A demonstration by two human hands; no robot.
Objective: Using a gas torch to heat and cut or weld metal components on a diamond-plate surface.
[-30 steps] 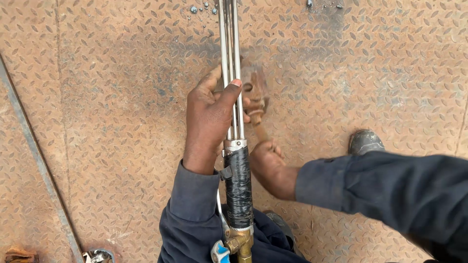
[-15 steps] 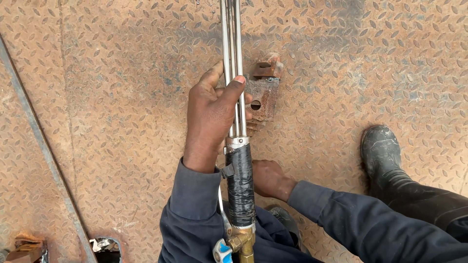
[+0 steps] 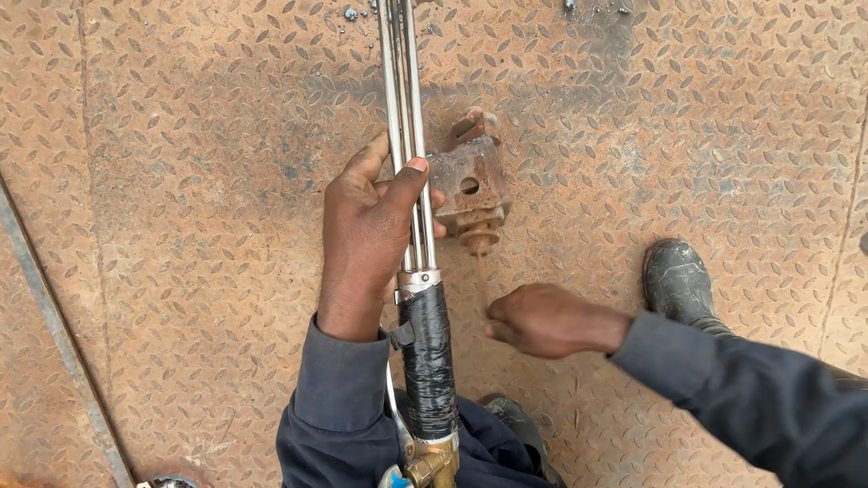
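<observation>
My left hand (image 3: 366, 239) grips the steel tubes of a cutting torch (image 3: 418, 271) just above its black taped handle; the tubes run up out of the top of the view. A rusty metal block (image 3: 470, 181) with a round hole lies on the plate floor right of the tubes, touching my left fingertips. My right hand (image 3: 542, 318) sits below the block with its fingers pinched on a thin rod (image 3: 480, 282) that points up at the block's underside.
Rusty diamond-pattern steel plate (image 3: 181, 181) covers the whole floor, with a raised seam (image 3: 54, 325) along the left. A black boot (image 3: 680, 280) stands at the right, another boot (image 3: 515, 423) below the torch. Small metal bits (image 3: 351, 13) lie at the top.
My right hand came out from behind the torch handle and moved right and clear of it, now pinching the thin rod. The view shifted, and the block shows more fully.
</observation>
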